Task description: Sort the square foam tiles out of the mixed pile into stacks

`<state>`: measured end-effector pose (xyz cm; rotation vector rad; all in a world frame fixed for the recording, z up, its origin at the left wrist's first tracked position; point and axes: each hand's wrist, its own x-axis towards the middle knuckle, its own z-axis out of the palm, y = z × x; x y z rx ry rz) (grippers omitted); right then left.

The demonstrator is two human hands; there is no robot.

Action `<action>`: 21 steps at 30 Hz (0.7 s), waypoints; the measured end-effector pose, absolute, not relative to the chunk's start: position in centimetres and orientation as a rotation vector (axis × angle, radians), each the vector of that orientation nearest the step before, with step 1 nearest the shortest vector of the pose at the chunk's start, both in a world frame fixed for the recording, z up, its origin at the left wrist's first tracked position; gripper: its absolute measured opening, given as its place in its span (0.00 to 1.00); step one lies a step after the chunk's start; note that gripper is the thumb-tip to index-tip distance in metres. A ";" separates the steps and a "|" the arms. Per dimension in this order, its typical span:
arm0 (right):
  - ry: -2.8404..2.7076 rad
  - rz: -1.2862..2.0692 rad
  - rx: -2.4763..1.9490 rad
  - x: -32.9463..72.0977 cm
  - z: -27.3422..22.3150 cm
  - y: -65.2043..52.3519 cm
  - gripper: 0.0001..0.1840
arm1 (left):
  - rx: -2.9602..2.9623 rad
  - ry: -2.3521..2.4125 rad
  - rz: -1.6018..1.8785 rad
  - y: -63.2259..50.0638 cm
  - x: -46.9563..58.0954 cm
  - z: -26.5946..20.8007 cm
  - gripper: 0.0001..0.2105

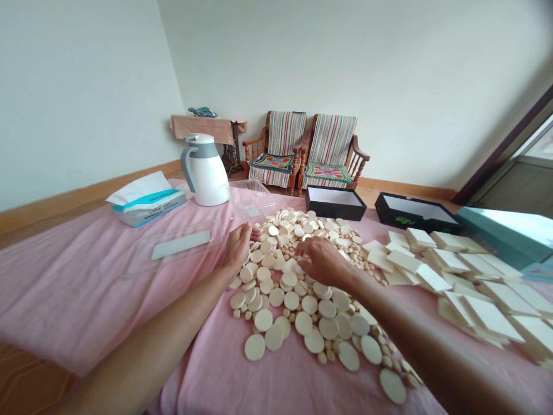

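Observation:
A broad pile of pale round wooden discs [291, 300] lies spread over the pink cloth, with small wooden beads [354, 252] mixed in. At the pile's left edge my left hand [239, 246] is cupped on its side, its fingers loosely bent against the discs and partly hidden behind the thumb. Over the middle of the pile my right hand [322, 260] reaches palm down. Its fingers are bent and apart, close to the discs and beads, and nothing shows between them; the palm side is hidden.
Rectangular wooden blocks [449, 260] lie heaped at right. Behind are two black boxes [336, 210], a clear plastic container [250, 196] and a white jug [207, 176]. Left are a tissue pack [151, 208] and a clear lid [142, 262]. A teal box [510, 230] stands far right.

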<state>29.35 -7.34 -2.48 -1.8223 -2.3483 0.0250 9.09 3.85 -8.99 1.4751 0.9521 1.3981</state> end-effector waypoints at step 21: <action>-2.253 0.124 -2.152 26.0 -2.8 -6.7 0.29 | 1.506 0.960 1.384 3.6 9.2 -8.7 0.23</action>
